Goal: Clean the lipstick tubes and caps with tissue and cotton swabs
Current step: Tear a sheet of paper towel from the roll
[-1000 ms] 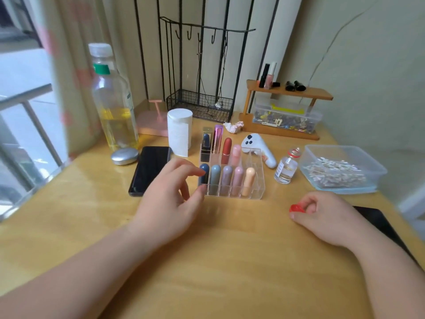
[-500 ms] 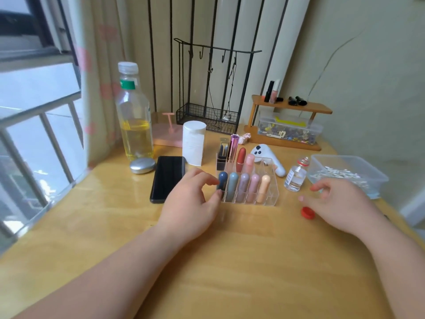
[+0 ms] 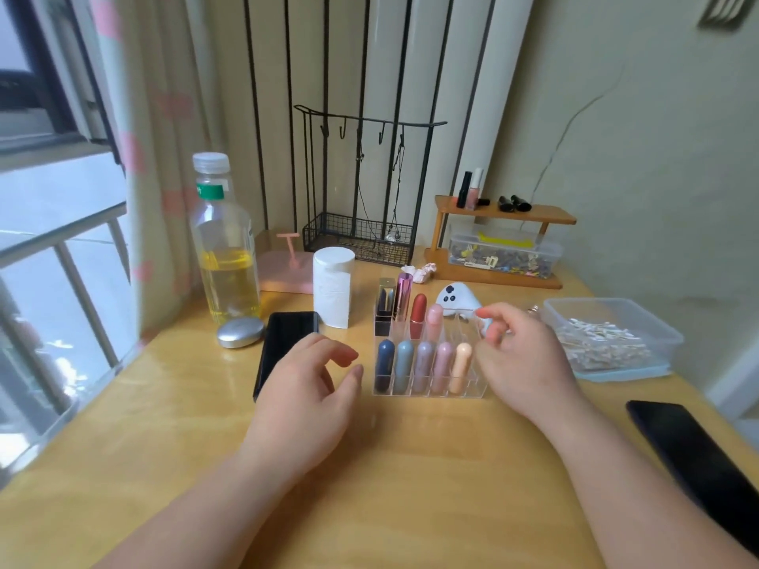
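A clear acrylic organizer (image 3: 472, 391) stands mid-table with lipsticks upright in it: a dark blue lipstick (image 3: 385, 359), a grey-blue one, a mauve one, a pink one and a peach lipstick (image 3: 462, 365) in front, and a red lipstick (image 3: 418, 314) among those behind. My left hand (image 3: 312, 388) hovers just left of the organizer, fingers loosely curled and holding nothing. My right hand (image 3: 521, 355) is at the organizer's right rear corner with its fingertips by the rim; I see nothing in its grasp. Cotton swabs (image 3: 603, 342) fill a clear plastic box (image 3: 616, 306) on the right. A crumpled tissue (image 3: 419, 273) lies behind the organizer.
A black phone (image 3: 285, 342), a silver oval object (image 3: 241, 332), an oil bottle (image 3: 226, 248) and a white canister (image 3: 333, 287) stand to the left. A white controller (image 3: 456, 297) lies behind the organizer. A wire rack (image 3: 361, 236) and a wooden shelf (image 3: 505, 213) line the wall. A second phone (image 3: 698, 453) lies at right.
My right hand set the small red cap down on the table and moved left to the organizer's right side. My left hand drew slightly back from the dark blue lipstick. The view tilted up.
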Demonstrator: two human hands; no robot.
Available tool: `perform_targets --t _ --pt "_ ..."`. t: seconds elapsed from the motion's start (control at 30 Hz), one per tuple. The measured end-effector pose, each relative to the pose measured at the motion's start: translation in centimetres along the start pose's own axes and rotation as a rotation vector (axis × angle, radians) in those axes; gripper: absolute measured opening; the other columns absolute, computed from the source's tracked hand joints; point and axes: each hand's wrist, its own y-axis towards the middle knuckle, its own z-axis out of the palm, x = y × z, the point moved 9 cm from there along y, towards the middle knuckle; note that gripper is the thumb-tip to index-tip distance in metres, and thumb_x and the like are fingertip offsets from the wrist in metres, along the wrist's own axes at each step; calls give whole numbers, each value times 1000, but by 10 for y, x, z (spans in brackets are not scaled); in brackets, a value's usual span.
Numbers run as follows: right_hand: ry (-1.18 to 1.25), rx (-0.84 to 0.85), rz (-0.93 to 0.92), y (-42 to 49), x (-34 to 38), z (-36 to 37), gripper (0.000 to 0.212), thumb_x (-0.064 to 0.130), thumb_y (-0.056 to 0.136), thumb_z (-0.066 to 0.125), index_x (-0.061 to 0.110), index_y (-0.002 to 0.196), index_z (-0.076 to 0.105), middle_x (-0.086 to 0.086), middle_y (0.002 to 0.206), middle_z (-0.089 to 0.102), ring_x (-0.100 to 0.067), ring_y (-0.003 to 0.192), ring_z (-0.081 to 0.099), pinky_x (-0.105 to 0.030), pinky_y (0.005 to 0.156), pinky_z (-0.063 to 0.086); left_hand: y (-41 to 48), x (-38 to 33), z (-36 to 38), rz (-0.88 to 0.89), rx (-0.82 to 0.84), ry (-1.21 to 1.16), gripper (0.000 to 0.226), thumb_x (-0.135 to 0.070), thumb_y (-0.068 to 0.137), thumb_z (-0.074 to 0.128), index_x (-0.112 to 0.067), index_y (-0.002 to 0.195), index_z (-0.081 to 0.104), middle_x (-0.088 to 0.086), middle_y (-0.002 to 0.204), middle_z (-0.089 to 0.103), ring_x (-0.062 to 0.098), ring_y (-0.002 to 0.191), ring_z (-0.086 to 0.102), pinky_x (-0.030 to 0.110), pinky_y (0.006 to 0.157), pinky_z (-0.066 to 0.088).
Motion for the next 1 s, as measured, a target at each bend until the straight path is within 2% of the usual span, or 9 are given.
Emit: perform_targets --t 0.13,0.33,0.47,0.53,0.6,0.73,0.9,0.93,1.0 --pt "24 -105 -53 1 -7 -8 25 9 88 60 29 103 60 5 62 48 -21 60 50 -34 56 40 38 -3 -12 -95 -47 35 4 -28 91 65 -31 92 66 -17 87 66 7 71 61 16 60 47" --pt "18 -163 -104 3 -7 -14 19 11 90 61 26 103 60 4 58 47 -22 59 49 -39 58 43 141 -9 -10 -38 -86 268 28 -35 94 57 -22 116 68 -4 115 61 17 108 57 35 90 51" --pt "6 -185 -153 2 -2 -16 14 15 91 61 24 102 60 2 58 48 -23 61 52 -42 59 45 182 7 25 -74 91 526 49 -37 94 59 -25 141 53 2 144 47 28 133 40 46 109 40" --pt "10 -180 -165 2 -2 -16 15 14 92 61 26 100 59 1 57 48 -23 60 52 -42 57 45 188 23 45 -129 206 609 60 -34 92 62 -31 149 42 2 151 40 31 136 36 50 109 38" --pt "20 -177 -177 3 -2 -17 14 15 92 61 27 98 59 -1 56 48 -23 59 52 -43 56 45 188 41 60 -186 304 597 67 -29 90 65 -32 151 37 4 151 38 34 133 41 50 103 44" --pt "29 -182 -192 3 1 -19 12 16 93 63 26 98 59 -2 54 47 -24 58 51 -43 56 45 183 44 58 -185 252 481 59 -21 88 69 -25 142 45 6 135 45 30 107 55 39 82 55" --pt "28 -228 -232 -1 11 -22 14 14 91 65 24 98 60 -1 54 49 -26 60 52 -43 58 47 154 16 -24 -247 -161 147 66 -41 80 82 -16 127 43 2 113 52 21 91 57 36 72 56" --pt "48 -245 -252 -4 15 -23 12 15 90 66 23 97 60 -1 55 50 -25 58 51 -42 58 47 141 16 -45 -309 -248 -12 67 -45 78 82 -14 123 44 3 109 55 22 89 60 36 69 55" --pt "242 -264 -229 -9 23 -24 10 24 87 66 25 94 59 -6 62 54 -18 57 50 -35 59 46 113 17 -60 -458 -301 -622 62 -46 78 81 -9 118 51 9 105 65 27 89 71 39 66 58"
